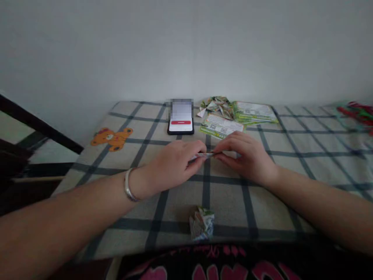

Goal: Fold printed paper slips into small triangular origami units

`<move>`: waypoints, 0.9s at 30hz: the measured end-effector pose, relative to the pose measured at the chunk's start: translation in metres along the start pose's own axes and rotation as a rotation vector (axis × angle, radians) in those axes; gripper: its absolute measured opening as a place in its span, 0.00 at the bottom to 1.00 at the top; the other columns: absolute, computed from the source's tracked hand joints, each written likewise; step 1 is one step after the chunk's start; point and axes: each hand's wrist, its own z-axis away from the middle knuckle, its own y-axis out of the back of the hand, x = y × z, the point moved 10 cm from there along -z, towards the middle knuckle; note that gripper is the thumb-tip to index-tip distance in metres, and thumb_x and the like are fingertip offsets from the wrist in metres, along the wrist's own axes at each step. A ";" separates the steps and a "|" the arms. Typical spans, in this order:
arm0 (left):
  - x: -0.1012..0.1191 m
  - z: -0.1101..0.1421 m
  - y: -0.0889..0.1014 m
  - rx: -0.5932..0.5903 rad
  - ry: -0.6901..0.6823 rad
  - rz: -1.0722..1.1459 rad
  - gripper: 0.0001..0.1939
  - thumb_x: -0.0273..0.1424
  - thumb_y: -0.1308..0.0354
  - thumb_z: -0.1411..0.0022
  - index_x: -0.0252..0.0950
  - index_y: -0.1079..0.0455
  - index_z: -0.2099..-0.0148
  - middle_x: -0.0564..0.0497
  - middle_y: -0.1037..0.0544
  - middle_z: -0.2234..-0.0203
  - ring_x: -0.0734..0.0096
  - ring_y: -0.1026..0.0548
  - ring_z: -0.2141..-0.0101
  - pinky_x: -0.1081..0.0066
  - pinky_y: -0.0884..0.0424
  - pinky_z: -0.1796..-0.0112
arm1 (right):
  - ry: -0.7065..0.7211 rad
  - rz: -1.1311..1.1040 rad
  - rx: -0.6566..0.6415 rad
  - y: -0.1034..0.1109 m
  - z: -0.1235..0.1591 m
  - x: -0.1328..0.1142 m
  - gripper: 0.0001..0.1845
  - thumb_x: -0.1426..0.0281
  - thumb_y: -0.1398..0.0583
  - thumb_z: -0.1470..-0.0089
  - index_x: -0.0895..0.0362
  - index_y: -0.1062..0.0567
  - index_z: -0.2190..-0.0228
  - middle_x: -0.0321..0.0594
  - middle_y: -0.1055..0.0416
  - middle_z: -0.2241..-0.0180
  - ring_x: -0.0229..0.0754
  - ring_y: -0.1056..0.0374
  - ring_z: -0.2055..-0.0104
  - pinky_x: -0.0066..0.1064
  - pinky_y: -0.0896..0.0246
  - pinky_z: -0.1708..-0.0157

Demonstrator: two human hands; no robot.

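Between my two hands is a small, thin strip of folded paper (208, 154), seen nearly edge-on. My left hand (179, 159), with a silver bangle (128, 186) on its wrist, pinches the strip's left end between thumb and fingers. At the other end, the thumb and fingers of my right hand (244, 155) are closed on it too. Much of the paper is hidden by the fingers. Nearer my body, a folded printed paper piece (201, 223) rests on the checked tablecloth (175, 194).
Beyond my hands lie a phone (181, 121) with its screen lit, a heap of folded paper pieces (218, 105), a printed leaflet (223, 125) and a leaflet stack (256, 112). An orange bear figure (111, 138) is at left. Red and green items (358, 112) sit far right. A wall (186, 50) stands behind.
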 end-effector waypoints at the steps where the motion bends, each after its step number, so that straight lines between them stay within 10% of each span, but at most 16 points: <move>1: 0.001 0.000 0.000 -0.004 -0.008 0.005 0.03 0.28 0.47 0.34 0.35 0.35 0.58 0.54 0.27 0.70 0.71 0.29 0.69 0.70 0.36 0.67 | -0.011 0.006 0.012 0.002 -0.001 0.001 0.05 0.69 0.37 0.44 0.56 0.26 0.64 0.37 0.25 0.68 0.40 0.31 0.64 0.32 0.37 0.63; 19: -0.017 0.002 -0.013 -0.054 0.195 0.542 0.05 0.31 0.50 0.32 0.38 0.36 0.56 0.54 0.30 0.65 0.78 0.28 0.71 0.75 0.31 0.70 | 0.157 0.211 0.156 0.024 0.000 -0.018 0.09 0.70 0.34 0.48 0.53 0.27 0.64 0.38 0.25 0.61 0.44 0.32 0.55 0.38 0.36 0.54; 27: 0.001 -0.003 0.006 0.038 0.002 0.416 0.03 0.24 0.48 0.34 0.36 0.36 0.63 0.52 0.29 0.61 0.73 0.29 0.57 0.70 0.31 0.56 | 0.168 0.244 0.168 0.025 0.003 -0.021 0.08 0.70 0.35 0.47 0.52 0.26 0.63 0.37 0.27 0.66 0.42 0.34 0.61 0.36 0.37 0.61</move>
